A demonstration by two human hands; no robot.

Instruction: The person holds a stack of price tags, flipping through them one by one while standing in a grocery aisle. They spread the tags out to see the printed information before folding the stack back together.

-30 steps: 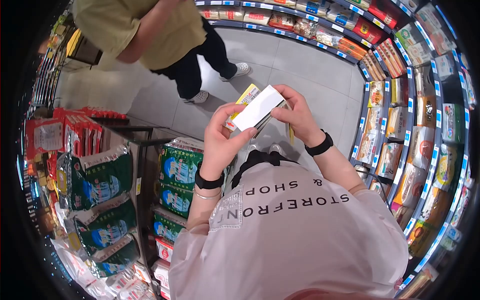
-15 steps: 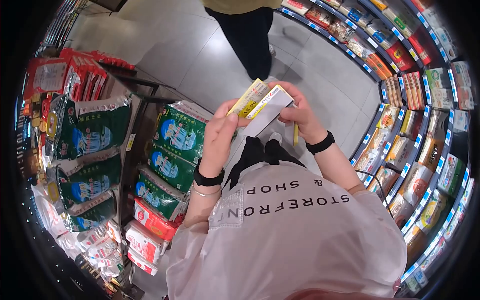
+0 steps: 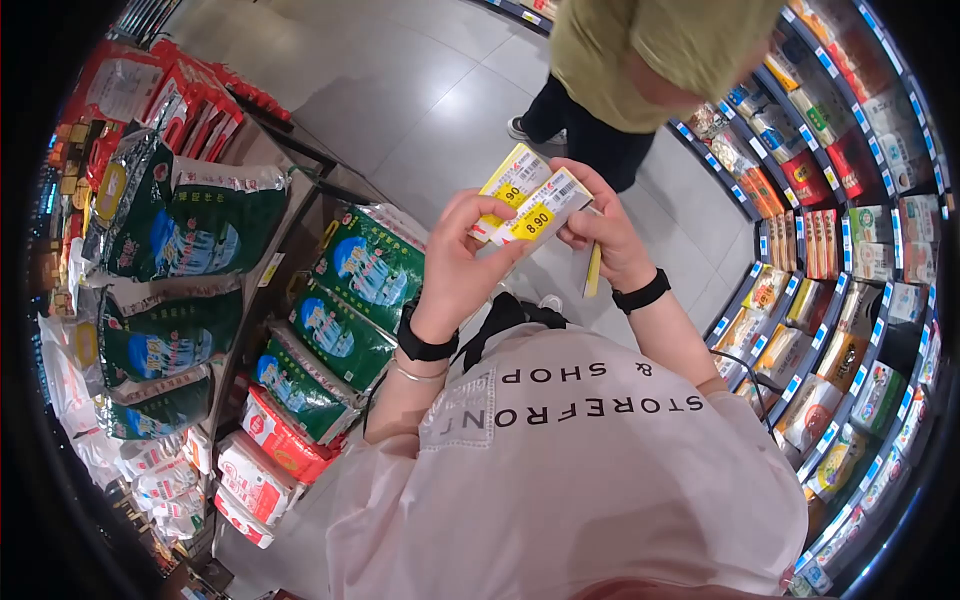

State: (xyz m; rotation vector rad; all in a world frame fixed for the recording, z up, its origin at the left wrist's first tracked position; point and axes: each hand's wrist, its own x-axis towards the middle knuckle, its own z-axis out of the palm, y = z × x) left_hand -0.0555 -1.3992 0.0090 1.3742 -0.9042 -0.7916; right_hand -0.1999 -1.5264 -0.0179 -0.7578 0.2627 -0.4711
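Note:
Both hands are in front of my chest, fingers closed around yellow-and-white price tags. My left hand (image 3: 462,262) pinches the left end of a rear price tag (image 3: 516,172), its figures partly covered. In front of that, a price tag reading 8.90 (image 3: 545,212) slants up to the right, overlapping the rear one. At its upper right end, my right hand (image 3: 612,228) grips it between thumb and fingers. Further tags (image 3: 588,268) with yellow edges hang below the right palm, mostly seen edge-on. Dark bands circle both wrists.
Green rice bags (image 3: 375,262) and red-and-white packs (image 3: 285,440) are stacked on a rack at my left. Shelves of packaged goods (image 3: 835,345) curve along the right. A person in an olive top (image 3: 655,55) stands ahead on the grey tiled floor (image 3: 400,105).
The front tag, mostly a blank white face before, now shows 8.90. The person ahead has moved to the right and nearer. My view has shifted slightly.

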